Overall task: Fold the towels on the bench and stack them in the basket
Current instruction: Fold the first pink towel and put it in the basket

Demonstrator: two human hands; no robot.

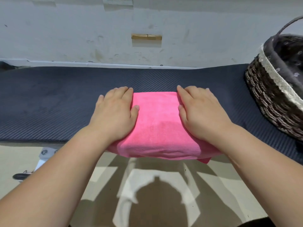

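A pink towel (pixel 156 128) lies folded on the dark padded bench (pixel 49 99), its near edge hanging slightly over the bench's front. My left hand (pixel 114 112) rests flat on the towel's left side with straight fingers. My right hand (pixel 201 112) presses flat on its right side in the same way. The woven basket (pixel 268 95) with a dark fabric lining and a handle stands on the bench at the far right, apart from the towel.
A white scuffed wall (pixel 98 38) runs right behind the bench. The bench's left half (pixel 41 104) is bare padding. Below the front edge is a tiled floor (pixel 155 194) with my shadow, and a metal bench bracket (pixel 45 153) at the left.
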